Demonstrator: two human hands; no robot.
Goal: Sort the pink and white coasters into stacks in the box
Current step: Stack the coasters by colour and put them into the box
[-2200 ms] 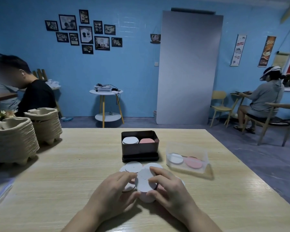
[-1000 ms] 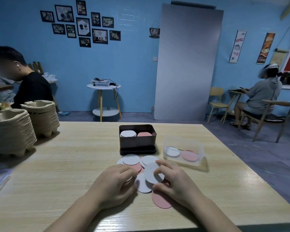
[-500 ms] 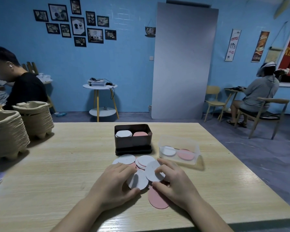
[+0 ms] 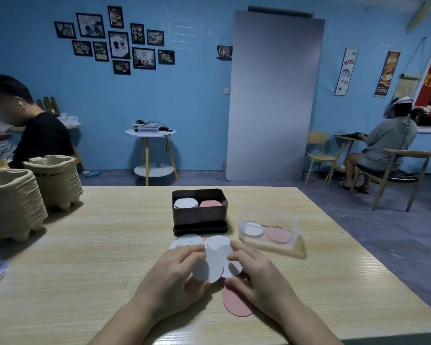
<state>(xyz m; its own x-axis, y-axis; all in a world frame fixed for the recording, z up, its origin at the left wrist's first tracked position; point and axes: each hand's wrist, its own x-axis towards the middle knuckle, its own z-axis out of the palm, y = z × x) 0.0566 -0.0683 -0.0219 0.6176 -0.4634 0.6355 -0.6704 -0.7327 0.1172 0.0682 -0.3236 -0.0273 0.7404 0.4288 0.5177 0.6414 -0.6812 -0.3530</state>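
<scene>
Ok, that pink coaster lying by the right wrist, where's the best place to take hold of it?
Probably by its near edge, coming in from the person's side. The pink coaster is a thin disc lying flat on the table, so only the rim can be pinched, and its far part is tucked under the right hand. The left hand is on a white coaster.

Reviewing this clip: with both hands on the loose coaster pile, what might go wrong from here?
1. The left hand and right hand pinch overlapping white coasters; a hidden pink one could be picked up with them and land on the white stack in the dark box.
2. The pink coaster lies near the table edge, partly under the right hand; a sweep could push it off.
</scene>
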